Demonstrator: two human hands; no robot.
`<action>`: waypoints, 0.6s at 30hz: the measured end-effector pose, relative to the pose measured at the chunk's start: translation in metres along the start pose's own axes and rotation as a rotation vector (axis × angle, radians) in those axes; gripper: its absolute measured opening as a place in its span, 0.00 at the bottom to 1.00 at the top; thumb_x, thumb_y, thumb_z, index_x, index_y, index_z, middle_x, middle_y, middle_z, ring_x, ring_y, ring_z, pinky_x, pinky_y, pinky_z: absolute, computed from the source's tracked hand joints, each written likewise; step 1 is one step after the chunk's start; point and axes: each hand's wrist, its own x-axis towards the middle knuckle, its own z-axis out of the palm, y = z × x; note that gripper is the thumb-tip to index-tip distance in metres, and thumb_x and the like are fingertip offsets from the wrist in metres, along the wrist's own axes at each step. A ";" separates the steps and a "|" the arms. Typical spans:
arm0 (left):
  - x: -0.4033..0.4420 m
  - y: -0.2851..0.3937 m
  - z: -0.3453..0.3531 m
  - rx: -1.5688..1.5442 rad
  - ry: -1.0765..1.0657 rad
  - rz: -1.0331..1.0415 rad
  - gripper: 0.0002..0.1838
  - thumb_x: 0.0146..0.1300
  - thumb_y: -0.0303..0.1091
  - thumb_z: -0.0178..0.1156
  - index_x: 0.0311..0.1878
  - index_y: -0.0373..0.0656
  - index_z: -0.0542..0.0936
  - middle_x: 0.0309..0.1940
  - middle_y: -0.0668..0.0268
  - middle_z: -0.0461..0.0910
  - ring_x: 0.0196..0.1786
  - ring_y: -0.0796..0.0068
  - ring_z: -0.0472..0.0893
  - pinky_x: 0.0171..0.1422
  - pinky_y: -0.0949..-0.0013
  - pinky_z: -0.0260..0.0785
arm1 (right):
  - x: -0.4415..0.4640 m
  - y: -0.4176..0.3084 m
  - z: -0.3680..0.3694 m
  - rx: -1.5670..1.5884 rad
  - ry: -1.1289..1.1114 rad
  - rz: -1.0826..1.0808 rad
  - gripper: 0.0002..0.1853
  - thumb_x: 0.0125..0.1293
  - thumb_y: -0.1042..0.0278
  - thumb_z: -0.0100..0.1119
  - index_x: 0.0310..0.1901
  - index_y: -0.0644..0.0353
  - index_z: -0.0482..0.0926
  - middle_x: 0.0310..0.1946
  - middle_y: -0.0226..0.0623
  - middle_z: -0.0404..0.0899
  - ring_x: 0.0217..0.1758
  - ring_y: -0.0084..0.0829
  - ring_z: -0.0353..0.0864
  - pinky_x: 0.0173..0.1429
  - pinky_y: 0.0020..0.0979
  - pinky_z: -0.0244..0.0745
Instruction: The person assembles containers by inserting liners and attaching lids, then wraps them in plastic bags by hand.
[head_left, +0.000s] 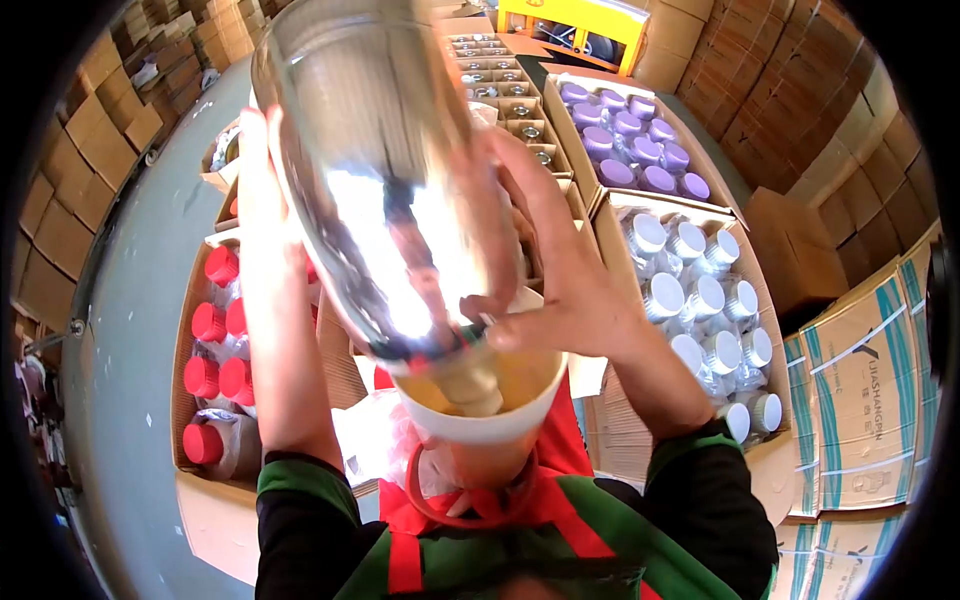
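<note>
One silver vessel is held between both palms, tilted with its narrow end down at the mouth of a white-rimmed jug, probably so its broad body stays steady. The left hand lies along its side; the right hand curls near the neck, though blur obscures its fingertips' contact. Mirror-bright, it carries strong glare and reflections. Beyond sit red-capped bottles and white-capped bottles.

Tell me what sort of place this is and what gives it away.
Most likely a warehouse or packing area: brown cardboard cartons are stacked along both sides, and open cardboard boxes hold rows of containers with round white lids or round purple lids.
</note>
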 end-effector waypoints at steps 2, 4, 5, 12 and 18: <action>-0.034 0.000 0.017 0.346 -0.177 0.292 0.46 0.51 0.58 0.66 0.67 0.40 0.61 0.58 0.58 0.65 0.60 0.64 0.68 0.58 0.63 0.68 | -0.015 -0.001 0.014 0.222 0.110 0.104 0.62 0.41 0.57 0.74 0.70 0.66 0.40 0.71 0.55 0.43 0.76 0.44 0.42 0.74 0.39 0.45; -0.072 -0.006 0.026 0.582 -0.215 0.459 0.53 0.46 0.56 0.70 0.69 0.36 0.57 0.59 0.57 0.62 0.62 0.65 0.66 0.63 0.62 0.63 | -0.032 0.004 0.026 0.565 0.105 0.255 0.62 0.44 0.63 0.71 0.71 0.64 0.31 0.72 0.51 0.38 0.77 0.39 0.38 0.74 0.37 0.44; -0.092 -0.011 0.024 0.652 -0.212 0.482 0.54 0.46 0.56 0.70 0.69 0.34 0.56 0.59 0.57 0.61 0.62 0.65 0.65 0.65 0.61 0.61 | -0.041 0.007 0.033 0.731 0.123 0.334 0.63 0.45 0.66 0.70 0.71 0.63 0.27 0.73 0.49 0.35 0.77 0.36 0.36 0.74 0.36 0.43; -0.119 -0.061 -0.050 0.491 0.099 0.158 0.21 0.70 0.36 0.48 0.62 0.39 0.65 0.39 0.65 0.72 0.43 0.79 0.73 0.53 0.75 0.62 | -0.045 0.028 0.039 0.370 0.034 0.223 0.36 0.58 0.49 0.59 0.62 0.66 0.65 0.61 0.50 0.66 0.68 0.45 0.61 0.69 0.39 0.54; -0.074 -0.217 -0.224 1.075 0.349 -0.147 0.26 0.57 0.38 0.63 0.58 0.40 0.70 0.43 0.55 0.76 0.47 0.62 0.77 0.51 0.63 0.70 | -0.002 0.031 0.016 0.145 -0.572 0.406 0.30 0.51 0.57 0.67 0.54 0.63 0.73 0.52 0.43 0.75 0.54 0.40 0.76 0.57 0.33 0.70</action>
